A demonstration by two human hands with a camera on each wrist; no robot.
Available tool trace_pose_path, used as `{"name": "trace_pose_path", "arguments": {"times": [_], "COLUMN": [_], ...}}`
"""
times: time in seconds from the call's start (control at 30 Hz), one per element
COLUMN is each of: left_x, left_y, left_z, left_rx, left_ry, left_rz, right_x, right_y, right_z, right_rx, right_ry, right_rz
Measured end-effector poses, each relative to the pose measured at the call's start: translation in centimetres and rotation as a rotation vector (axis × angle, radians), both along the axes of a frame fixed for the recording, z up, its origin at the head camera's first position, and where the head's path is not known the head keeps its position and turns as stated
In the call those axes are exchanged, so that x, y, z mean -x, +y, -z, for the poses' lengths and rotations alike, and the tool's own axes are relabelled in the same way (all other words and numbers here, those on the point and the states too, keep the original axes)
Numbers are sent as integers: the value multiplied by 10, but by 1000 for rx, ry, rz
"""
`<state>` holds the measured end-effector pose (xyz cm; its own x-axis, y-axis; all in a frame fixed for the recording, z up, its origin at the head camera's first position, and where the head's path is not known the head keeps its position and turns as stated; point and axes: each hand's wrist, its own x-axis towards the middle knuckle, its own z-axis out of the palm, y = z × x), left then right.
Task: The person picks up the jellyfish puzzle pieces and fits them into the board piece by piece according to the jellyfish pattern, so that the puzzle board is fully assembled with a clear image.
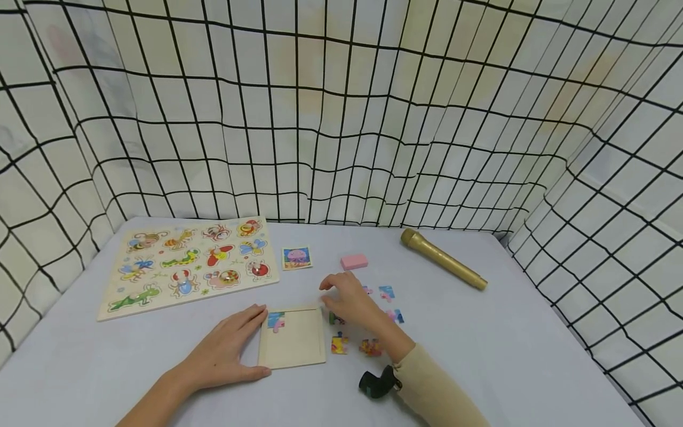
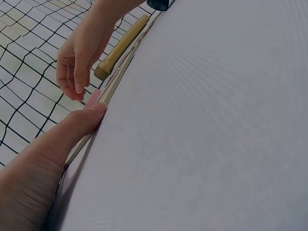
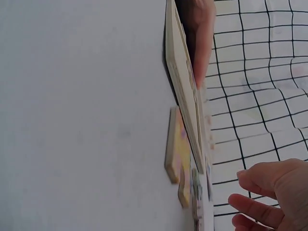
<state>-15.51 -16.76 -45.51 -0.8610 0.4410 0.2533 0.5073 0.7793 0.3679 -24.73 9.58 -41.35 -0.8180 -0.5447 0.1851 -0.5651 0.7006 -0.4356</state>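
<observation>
Puzzle tray (image 1: 299, 344) sits flat at table centre, left hand (image 1: 226, 353) braced open on its 9 o'clock edge, right hand (image 1: 352, 302) loosely curled, empty, over loose pieces (image 1: 340, 344) at 3 o'clock.

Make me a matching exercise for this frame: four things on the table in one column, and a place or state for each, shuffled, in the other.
Things:
1. small puzzle tray
2. pink block
3. insect puzzle board
4. gold tube

Places:
A. far left of the table
B. far right, lying at a slant
C. under the left hand, one piece fitted
D. beyond the right hand, mid-table

Pairs: 1-C, 2-D, 3-A, 4-B
</observation>
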Motion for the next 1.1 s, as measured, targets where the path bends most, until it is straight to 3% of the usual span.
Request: {"name": "trace_pose_path", "arguments": {"times": [0.23,0.53,0.77,1.1], "left_x": [0,1,0,1], "left_y": [0,-2,-1,-1], "left_z": [0,0,0,1], "left_rx": [0,6,3,3], "left_ry": [28,33,35,28], "left_rz": [12,10,14,11], "right_x": [12,20,24,24], "right_y": [29,60,74,83], "right_z": [5,13,24,26], "right_rx": [13,120,101,56], "right_ry": [40,67,64,30], "right_rz": [14,64,71,130]}}
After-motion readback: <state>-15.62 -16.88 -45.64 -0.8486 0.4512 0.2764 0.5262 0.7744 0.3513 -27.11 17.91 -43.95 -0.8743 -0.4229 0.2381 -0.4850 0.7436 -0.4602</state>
